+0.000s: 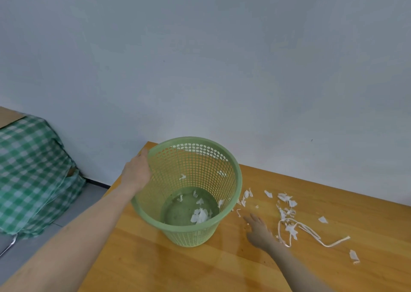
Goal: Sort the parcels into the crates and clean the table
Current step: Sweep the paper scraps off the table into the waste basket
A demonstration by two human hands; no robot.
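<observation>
- Clock bearings are taken from the green basket (189, 236), with 12 toward the wall (200, 58)
- Step in hand (my judgement): the table-cleaning part; no parcels or crates are in view
- The basket stands on the wooden table (178, 269) near its left edge, mouth tilted toward the camera; a few white bits (200, 216) lie on its floor
- Left hand (136, 171) is at 9–10 o'clock, clamped on the rim; thumb shows at the rim, fingers are hidden
- Right hand (259, 229) is at 4 o'clock, palm down on the table, fingers straight and slightly apart, holding nothing
- Torn paper scraps (285, 197) are scattered at 3 o'clock, from just beside the basket outward
- A long pale strip (335, 244) loops at 4 o'clock, one end right by the right wrist
- Next move (my judgement): a flat-hand sweep of the scraps toward 9 o'clock, with the basket tipped so its rim meets the tabletop
- The light bits may scatter; the strip probably needs a pinch and lift
</observation>
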